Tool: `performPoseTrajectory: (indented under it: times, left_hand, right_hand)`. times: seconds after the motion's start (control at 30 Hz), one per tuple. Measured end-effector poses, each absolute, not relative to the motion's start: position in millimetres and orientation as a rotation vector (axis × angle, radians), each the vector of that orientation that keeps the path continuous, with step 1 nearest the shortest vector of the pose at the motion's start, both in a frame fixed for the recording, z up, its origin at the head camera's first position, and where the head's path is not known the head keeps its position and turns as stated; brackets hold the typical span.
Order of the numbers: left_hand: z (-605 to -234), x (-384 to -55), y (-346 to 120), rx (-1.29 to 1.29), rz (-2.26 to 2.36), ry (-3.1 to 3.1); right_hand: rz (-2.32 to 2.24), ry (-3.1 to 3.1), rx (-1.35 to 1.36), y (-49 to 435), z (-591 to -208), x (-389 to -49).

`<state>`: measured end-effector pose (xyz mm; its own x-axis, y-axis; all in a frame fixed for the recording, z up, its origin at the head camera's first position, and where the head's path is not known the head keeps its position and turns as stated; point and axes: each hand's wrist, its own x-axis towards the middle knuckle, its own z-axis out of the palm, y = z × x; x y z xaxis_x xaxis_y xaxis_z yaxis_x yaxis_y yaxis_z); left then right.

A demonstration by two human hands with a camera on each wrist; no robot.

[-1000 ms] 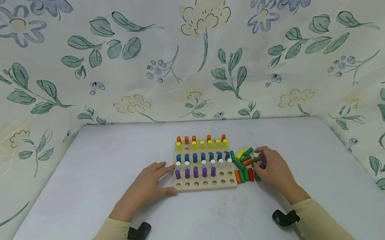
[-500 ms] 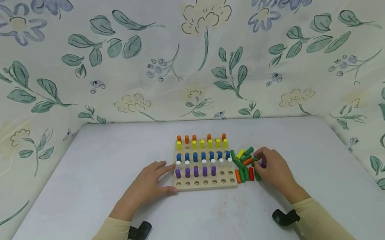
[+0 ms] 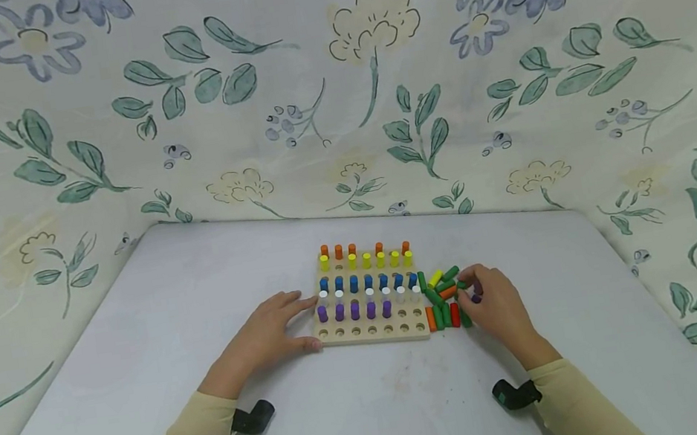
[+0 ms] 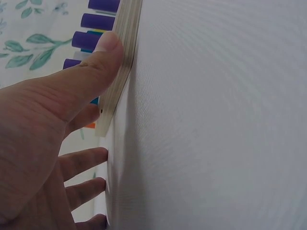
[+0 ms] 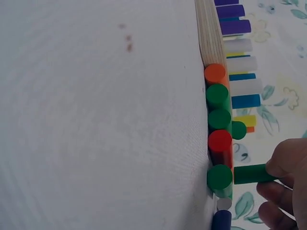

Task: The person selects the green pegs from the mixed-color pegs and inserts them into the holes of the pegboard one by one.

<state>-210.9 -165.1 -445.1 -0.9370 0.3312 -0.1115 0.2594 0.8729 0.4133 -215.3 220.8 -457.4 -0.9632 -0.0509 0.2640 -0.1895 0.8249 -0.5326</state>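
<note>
A wooden pegboard (image 3: 372, 333) sits mid-table with rows of orange, yellow, blue, white and purple pegs standing in its holes. My left hand (image 3: 266, 337) rests at the board's left side. Its thumb (image 4: 108, 43) presses the front edge near the corner and the index finger touches the side. The other fingers, spread and relaxed, reach the table. To the right of the board, my right hand (image 3: 495, 304) pinches a green peg (image 5: 250, 173) near one end, between thumb and fingers. Below that peg, another green peg (image 5: 220, 178) lies on the table.
Loose pegs lie against the board's right side, among them a red peg (image 3: 455, 315), an orange peg (image 3: 431, 318) and a yellow peg (image 3: 435, 280). A dark purple peg (image 3: 477, 297) shows beside my right fingers. A floral cloth (image 3: 331, 100) rises behind the table.
My right fingers shift slightly around the green peg. The left hand and the board hold their places.
</note>
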Motion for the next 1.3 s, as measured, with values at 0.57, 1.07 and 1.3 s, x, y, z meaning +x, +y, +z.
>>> performPoseTrajectory:
  times: [0.57,1.07,1.3]
  left_hand:
    - [-445,-211,-165,0.459,0.596,2.869]
    - [-446,-212,-166,0.471,0.600,2.867]
    - [-446,-212,-166,0.473,0.593,2.871]
  right_hand:
    - [0.859,-2.660,0.356,219,-457,-212]
    - [0.827,-2.580,0.480,213,-458,-210]
    - [0.808,-2.560,0.504,209,-459,-210]
